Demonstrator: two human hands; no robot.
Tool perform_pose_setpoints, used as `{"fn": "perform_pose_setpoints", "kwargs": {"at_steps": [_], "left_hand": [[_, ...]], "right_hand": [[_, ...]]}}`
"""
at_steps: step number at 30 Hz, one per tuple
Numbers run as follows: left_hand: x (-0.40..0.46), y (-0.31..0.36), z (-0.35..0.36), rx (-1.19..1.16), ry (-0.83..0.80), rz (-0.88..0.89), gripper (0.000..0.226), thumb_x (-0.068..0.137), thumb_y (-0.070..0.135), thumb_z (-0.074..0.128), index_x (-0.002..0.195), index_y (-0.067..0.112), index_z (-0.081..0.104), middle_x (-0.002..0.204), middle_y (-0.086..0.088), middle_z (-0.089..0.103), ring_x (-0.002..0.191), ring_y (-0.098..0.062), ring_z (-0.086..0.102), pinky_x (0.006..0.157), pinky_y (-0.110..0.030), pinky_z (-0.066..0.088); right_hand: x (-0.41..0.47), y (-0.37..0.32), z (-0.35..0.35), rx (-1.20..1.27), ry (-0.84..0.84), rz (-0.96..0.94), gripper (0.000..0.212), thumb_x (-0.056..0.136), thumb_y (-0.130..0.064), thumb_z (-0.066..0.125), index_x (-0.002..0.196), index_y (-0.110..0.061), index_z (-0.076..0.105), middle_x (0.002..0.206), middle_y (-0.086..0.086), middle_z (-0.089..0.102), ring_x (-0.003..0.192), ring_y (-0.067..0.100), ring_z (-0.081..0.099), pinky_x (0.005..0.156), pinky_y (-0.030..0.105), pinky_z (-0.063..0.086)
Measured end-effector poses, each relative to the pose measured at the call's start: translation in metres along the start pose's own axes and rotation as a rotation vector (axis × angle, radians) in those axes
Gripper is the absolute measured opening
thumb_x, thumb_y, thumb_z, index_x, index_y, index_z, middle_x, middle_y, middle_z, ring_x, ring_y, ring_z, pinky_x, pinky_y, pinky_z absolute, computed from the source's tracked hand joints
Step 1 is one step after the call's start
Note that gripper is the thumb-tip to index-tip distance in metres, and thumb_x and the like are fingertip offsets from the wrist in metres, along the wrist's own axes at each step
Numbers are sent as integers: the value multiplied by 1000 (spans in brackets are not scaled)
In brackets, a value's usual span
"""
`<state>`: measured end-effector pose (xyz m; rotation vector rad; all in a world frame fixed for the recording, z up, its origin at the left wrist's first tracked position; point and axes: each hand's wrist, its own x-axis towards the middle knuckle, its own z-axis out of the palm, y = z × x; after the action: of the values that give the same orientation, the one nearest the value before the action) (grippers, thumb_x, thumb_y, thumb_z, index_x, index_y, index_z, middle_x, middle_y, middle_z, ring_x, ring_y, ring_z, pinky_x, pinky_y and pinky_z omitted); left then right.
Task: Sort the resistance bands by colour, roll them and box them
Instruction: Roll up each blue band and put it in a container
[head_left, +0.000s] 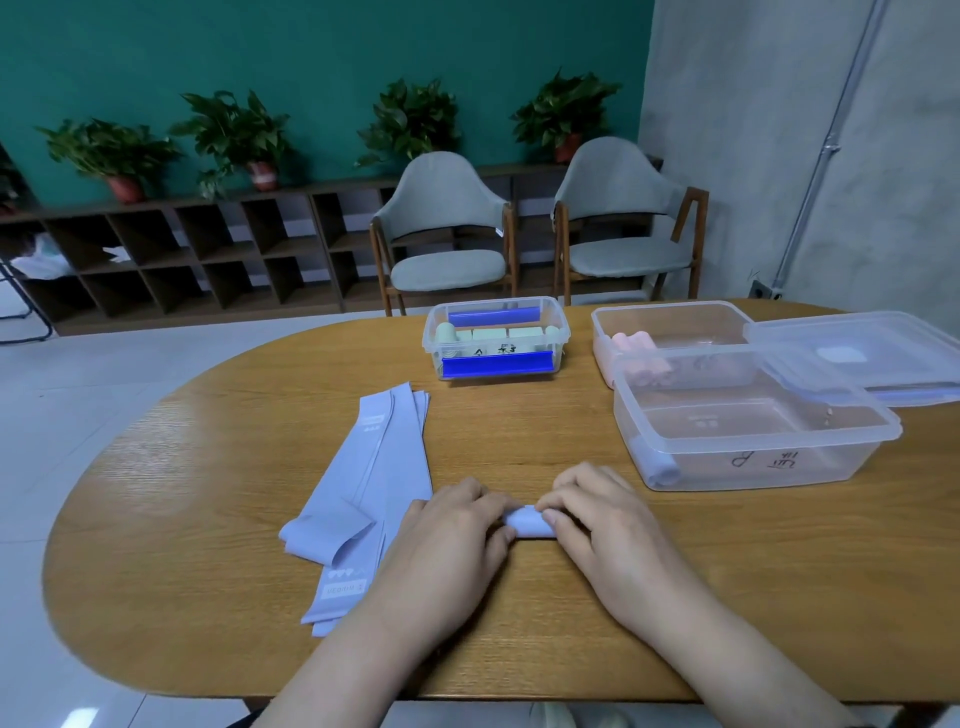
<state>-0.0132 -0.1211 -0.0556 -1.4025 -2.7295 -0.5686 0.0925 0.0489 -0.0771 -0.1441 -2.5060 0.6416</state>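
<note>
A lavender band roll (527, 521) lies on the wooden table (208, 467) between both hands. My left hand (457, 525) pinches its left end and my right hand (597, 519) pinches its right end. Several flat lavender bands (374, 483) lie stacked to the left of my hands. A clear box (748, 421) at the right holds one lavender roll (657, 465) in its near left corner. Behind it, another clear box (670, 322) holds pink rolls (631, 343). A small box with blue clips (496, 338) at the middle back holds pale green rolls (493, 333).
A clear lid (862, 353) lies at the far right, overlapping the boxes. Two grey chairs (447, 234) stand beyond the table's far edge. Shelving with potted plants (234, 135) lines the green wall.
</note>
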Motion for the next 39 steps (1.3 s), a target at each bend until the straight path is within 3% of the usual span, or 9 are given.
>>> {"fn": "perform_pose_setpoints", "kwargs": {"at_steps": [4,9,13,19,22,26,29,34,39], "left_hand": [[11,11,-5,136,-43,-24,30,106,42,35,125,36,58,113,12,49,115,-14,48,96,-39,40],[13,13,1,192,-78,-26,38,99,59,43,130,38,50,118,13,46,116,-13,46,94,-38,41],[21,12,2,165,-73,-25,35,102,50,47,135,39,49,123,14,49,118,-14,47,96,-38,41],[26,25,5,-257,134,19,50,95,23,67,142,29,52,122,14,62,113,-2,52,96,-8,34],[21,30,21,-241,225,83,40,93,20,68,132,25,64,112,13,65,105,-6,53,94,-13,37],[16,30,34,-110,281,95,43,97,37,47,136,25,62,108,10,67,94,-18,58,83,-37,50],[14,35,32,-52,275,90,48,97,38,41,139,26,60,110,9,67,92,-21,59,77,-42,52],[16,39,17,-287,210,22,38,99,17,57,134,30,65,124,17,67,112,-5,58,100,-29,46],[13,42,-6,-677,146,-138,28,97,18,65,116,38,71,101,16,71,90,4,62,84,-15,47]], "right_hand": [[-1,3,1,-8,-17,16,20,96,-34,57,105,-24,72,98,-20,51,97,3,50,88,29,44],[-1,3,3,-85,-90,64,35,90,-40,69,124,-31,67,107,-21,50,108,3,50,91,29,39],[2,1,3,-84,-94,84,37,92,-41,65,129,-36,61,109,-20,51,111,3,50,90,28,36],[0,2,-5,141,12,209,26,87,-52,58,110,-40,59,99,-23,62,98,2,59,89,35,49],[-2,1,-7,143,6,293,34,78,-60,50,104,-39,60,94,-22,66,96,5,61,90,36,50],[-1,-2,-11,182,-14,319,29,80,-44,61,108,-36,61,98,-22,66,99,5,61,93,36,48],[-1,-1,-13,215,-8,336,26,84,-33,67,110,-34,62,100,-18,69,99,4,63,90,34,50],[-2,-2,-16,319,-25,356,30,86,-29,70,115,-37,65,105,-21,71,104,-2,63,92,28,51],[-4,-9,-28,758,-26,478,26,89,-3,71,108,-20,70,99,-6,77,96,9,71,84,19,52]]}}
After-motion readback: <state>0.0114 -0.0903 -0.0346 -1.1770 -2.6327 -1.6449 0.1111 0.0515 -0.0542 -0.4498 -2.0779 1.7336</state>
